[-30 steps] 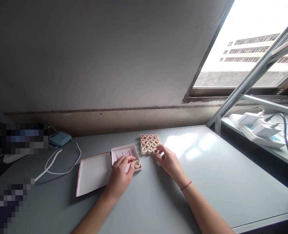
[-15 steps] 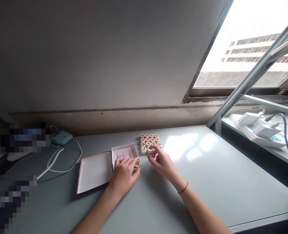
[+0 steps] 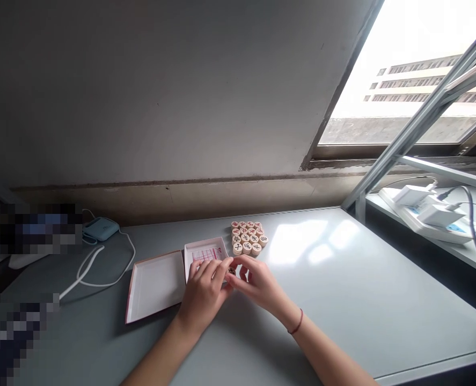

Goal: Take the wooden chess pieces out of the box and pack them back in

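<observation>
My left hand [image 3: 205, 283] is closed at the near right corner of a shallow white box [image 3: 197, 244], its fingers on a round wooden Chinese chess piece [image 3: 232, 271] with a black character. My right hand [image 3: 260, 279] has thumb and fingers curled round the same piece from the right, fingertips meeting those of the left. Beyond the hands, several wooden Chinese chess pieces [image 3: 248, 237] stand in close stacked rows, red characters at the back and black ones nearer. A pink printed grid shows inside the box; its near part is hidden by my left hand.
Left of the box lies its open lid [image 3: 157, 284]. A light blue device [image 3: 103, 229] with a white cable [image 3: 111, 282] sits at the back left of the grey table [image 3: 334, 300]. To the right are a metal frame [image 3: 407, 134] and a power strip with chargers [image 3: 431, 212].
My right hand has moved left and nearer, from the stacked pieces to the piece at my left hand. The front row, partly covered before, now shows fully.
</observation>
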`<state>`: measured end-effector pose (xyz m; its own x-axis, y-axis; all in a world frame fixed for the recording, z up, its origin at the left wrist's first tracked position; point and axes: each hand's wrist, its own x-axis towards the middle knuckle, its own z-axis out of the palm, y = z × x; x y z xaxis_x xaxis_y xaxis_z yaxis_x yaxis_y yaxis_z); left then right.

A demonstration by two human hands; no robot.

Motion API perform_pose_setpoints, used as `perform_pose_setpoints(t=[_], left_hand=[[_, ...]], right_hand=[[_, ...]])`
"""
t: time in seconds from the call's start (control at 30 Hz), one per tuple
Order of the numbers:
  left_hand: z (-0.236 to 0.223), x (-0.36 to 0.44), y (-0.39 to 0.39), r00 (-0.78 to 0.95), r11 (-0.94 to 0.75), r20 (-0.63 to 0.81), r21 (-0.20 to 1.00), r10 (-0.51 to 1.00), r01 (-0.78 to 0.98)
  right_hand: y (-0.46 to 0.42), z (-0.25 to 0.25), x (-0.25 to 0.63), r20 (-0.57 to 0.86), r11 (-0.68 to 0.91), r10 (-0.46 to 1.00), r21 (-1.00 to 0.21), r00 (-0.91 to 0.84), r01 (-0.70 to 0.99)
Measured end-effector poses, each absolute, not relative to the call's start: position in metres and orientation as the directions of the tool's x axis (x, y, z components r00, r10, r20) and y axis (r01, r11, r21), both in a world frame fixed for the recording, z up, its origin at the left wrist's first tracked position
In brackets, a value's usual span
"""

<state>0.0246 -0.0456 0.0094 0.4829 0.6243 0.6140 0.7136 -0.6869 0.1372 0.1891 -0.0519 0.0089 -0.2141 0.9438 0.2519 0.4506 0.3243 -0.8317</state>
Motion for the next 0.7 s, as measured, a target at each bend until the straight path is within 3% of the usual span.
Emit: perform_pose_setpoints(t=[0.2, 0.33, 0.43, 0.7], left_hand=[[0.008, 0.028, -0.048, 0.487, -0.680, 0.601, 0.131, 0.634, 0.722], [0.001, 0.021, -0.044, 0.474, -0.625, 0.502, 0.185, 0.724, 0.758], [-0.006, 0.015, -0.040, 0.469, -0.591, 0.431, 0.210, 0.771, 0.779], [-0.008, 0.017, -0.038, 0.526, -0.606, 0.325, 0.236, 0.786, 0.760]], right_hand=[[-0.052, 0.015, 0.193, 0.191, 0.243, 0.967, -0.889, -0.168, 0.388], [-0.043, 0.017, 0.225, 0.203, 0.117, 0.965, -0.902, 0.169, 0.416], [-0.035, 0.011, 0.251, 0.181, -0.008, 0.941, -0.833, 0.287, 0.553], [-0.031, -0.010, 0.260, 0.171, -0.086, 0.957, -0.604, 0.234, 0.792]])
